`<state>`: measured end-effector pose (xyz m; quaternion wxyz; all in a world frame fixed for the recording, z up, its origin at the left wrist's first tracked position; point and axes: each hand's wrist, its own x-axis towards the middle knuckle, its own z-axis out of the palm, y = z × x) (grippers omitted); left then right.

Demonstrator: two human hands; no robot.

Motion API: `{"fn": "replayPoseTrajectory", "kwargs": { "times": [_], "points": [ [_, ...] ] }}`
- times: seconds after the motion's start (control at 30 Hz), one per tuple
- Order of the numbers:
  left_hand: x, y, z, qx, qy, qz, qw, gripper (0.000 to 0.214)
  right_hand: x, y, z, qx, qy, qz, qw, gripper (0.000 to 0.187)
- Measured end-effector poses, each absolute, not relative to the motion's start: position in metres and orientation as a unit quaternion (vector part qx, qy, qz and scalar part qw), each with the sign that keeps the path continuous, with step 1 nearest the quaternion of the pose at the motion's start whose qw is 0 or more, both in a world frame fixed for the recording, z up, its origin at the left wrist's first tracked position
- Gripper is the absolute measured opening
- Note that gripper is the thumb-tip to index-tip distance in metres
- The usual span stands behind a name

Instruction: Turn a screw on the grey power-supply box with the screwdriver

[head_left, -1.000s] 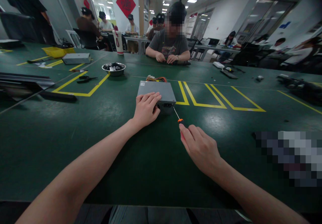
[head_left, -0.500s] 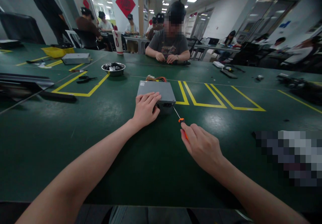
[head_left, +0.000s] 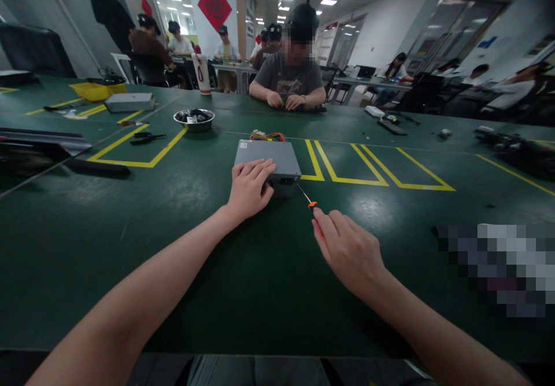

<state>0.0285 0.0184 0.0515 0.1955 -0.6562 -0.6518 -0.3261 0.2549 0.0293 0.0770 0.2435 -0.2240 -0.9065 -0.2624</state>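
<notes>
A grey computer power supply (head_left: pixel 284 153) lies on the green table, with a bundle of coloured wires (head_left: pixel 267 136) at its far side. My left hand (head_left: pixel 251 186) holds its near left corner, fingers across the top and thumb against the front face. In my right hand (head_left: pixel 347 244) is a screwdriver (head_left: pixel 313 205) with an orange and black handle, mostly covered by the closed fingers. Its thin shaft points up and left to the lower right corner of the front face. Whether the tip sits in a screw is too small to tell.
A metal bowl (head_left: pixel 194 121) of dark parts stands beyond my left hand. Farther left are a yellow tray (head_left: pixel 97 90) and a grey metal box (head_left: pixel 130 103). Yellow tape (head_left: pixel 359 181) marks the green tabletop (head_left: pixel 260 293). Across it, a person (head_left: pixel 290 77) handles a dark object.
The orange handle shows less in my right hand, whose grip has turned slightly. My left hand and the power supply keep their places; the view has shifted a little. A standing person at back left has moved right.
</notes>
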Motion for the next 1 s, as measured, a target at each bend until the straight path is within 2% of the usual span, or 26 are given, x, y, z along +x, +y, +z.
{"fn": "replayPoseTrajectory", "kwargs": {
  "times": [0.13,0.3,0.43,0.63,0.73,0.87,1.0],
  "points": [
    [0.029,0.018,0.052,-0.656,-0.654,-0.323,0.194,0.039,0.255,0.029,0.077,-0.185,-0.919,-0.256,0.237,0.026],
    [0.029,0.019,0.052,-0.658,-0.651,-0.323,0.195,0.04,0.255,0.032,0.077,-0.24,-0.911,-0.213,0.258,0.037],
    [0.029,0.019,0.051,-0.657,-0.651,-0.323,0.199,0.039,0.255,0.033,0.073,-0.197,-0.909,-0.257,0.262,0.022],
    [0.028,0.018,0.051,-0.659,-0.649,-0.322,0.2,0.038,0.255,0.032,0.074,-0.171,-0.911,-0.268,0.263,0.018],
    [0.028,0.018,0.052,-0.659,-0.65,-0.321,0.2,0.038,0.254,0.032,0.077,-0.202,-0.914,-0.222,0.272,0.016],
    [0.027,0.017,0.053,-0.662,-0.648,-0.322,0.195,0.038,0.255,0.032,0.082,-0.319,-0.896,-0.144,0.274,0.04],
    [0.027,0.017,0.053,-0.663,-0.645,-0.327,0.195,0.038,0.255,0.028,0.082,-0.397,-0.882,-0.091,0.235,0.033]
  ]
}}
